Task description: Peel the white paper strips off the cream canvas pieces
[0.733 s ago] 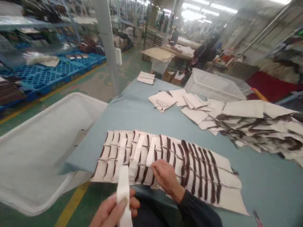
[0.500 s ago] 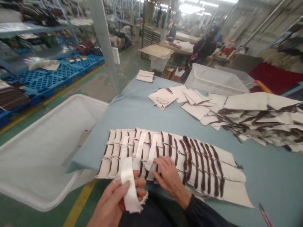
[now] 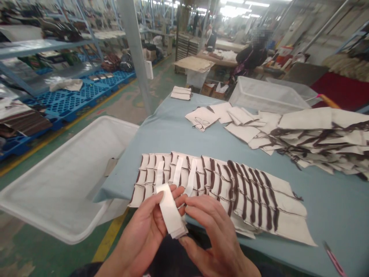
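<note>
A small stack of white fabric strips (image 3: 171, 213) lies across the palm and fingers of my left hand (image 3: 150, 223), its thumb pressing on the upper end. Close on the right is my right hand (image 3: 216, 234), thumb and fingers apart, the thumb tip at the stack's lower end. Whether it touches the strips I cannot tell. Beyond both hands, a row of overlapping cream fabric pieces with dark brown fuzzy edges (image 3: 288, 215) is spread along the table's near edge. Three loose white strips (image 3: 178, 171) lie over its left part.
The table has a blue-grey cover (image 3: 161, 130). At the right is a heap of cream pieces (image 3: 305, 119); eyeglasses (image 3: 201, 121) rest on one piece. A pink-handled tool (image 3: 334, 259) lies near right. A white bin (image 3: 66, 181) stands left, and a person (image 3: 252, 55) is at the back.
My right hand has left the strip on the row of pieces and come back beside the stack in my left hand. The left hand has turned more palm-up.
</note>
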The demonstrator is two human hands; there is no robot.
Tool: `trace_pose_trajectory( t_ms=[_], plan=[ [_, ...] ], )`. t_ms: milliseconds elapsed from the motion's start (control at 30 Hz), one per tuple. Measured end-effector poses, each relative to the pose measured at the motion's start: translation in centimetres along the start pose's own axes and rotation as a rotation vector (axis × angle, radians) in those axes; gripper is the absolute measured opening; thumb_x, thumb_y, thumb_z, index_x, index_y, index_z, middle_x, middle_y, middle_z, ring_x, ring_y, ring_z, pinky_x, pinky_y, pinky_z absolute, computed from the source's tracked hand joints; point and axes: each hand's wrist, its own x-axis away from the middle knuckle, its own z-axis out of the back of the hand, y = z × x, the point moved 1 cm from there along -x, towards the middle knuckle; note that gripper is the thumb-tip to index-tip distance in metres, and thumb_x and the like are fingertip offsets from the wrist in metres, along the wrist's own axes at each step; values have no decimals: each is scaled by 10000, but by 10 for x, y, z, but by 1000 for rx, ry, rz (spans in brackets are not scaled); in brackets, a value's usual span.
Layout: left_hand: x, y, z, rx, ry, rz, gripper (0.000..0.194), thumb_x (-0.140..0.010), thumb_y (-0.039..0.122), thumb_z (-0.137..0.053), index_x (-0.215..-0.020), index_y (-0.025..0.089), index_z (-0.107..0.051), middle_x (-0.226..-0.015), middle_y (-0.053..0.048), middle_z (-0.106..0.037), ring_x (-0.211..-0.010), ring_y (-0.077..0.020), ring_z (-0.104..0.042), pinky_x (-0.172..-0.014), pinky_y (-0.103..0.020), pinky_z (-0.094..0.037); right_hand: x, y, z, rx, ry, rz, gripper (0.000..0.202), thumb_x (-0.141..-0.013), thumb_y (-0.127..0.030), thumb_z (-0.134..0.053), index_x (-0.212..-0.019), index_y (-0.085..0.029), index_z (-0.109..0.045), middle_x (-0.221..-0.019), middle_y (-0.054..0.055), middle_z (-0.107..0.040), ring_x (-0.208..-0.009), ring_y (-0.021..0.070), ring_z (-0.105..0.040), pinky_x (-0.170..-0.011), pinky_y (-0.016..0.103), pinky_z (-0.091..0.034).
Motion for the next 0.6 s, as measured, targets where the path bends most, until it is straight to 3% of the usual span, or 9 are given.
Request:
trace_pose_trajectory(
  t_ms=[267,433,600],
  plan=[
    [0,1,3,0,-8,7,327,-1077,42,-413,-1153,-38,-720,-1101,-254,-825,-833,-231,-836,-701,-281,-708,12,-2,-17,100,-2,-49,261,-1000,-156,-583,-1261,-167,-594,-1256,111,-723,-1214,241,-641,-1172,442,-406],
    [-2,-1,4,-5,-4,13,336,-1077,46,-413,-1083,-2,-745,-1074,-235,-835,-838,-229,-835,-706,-287,-707,17,-3,-22,113,13,-88,260,-1014,-164,-582,-1272,-190,-595,-1234,103,-738,-1195,246,-659,-1159,455,-427],
    [-6,-7,10,-6,-71,-4,355,-1073,68,-426,-1054,30,-779,-1074,-214,-838,-867,-214,-821,-736,-268,-688,16,-5,-27,186,68,-76,311,-976,-114,-584,-1277,-193,-596,-1228,116,-732,-1210,247,-654,-1153,466,-440]
  ],
)
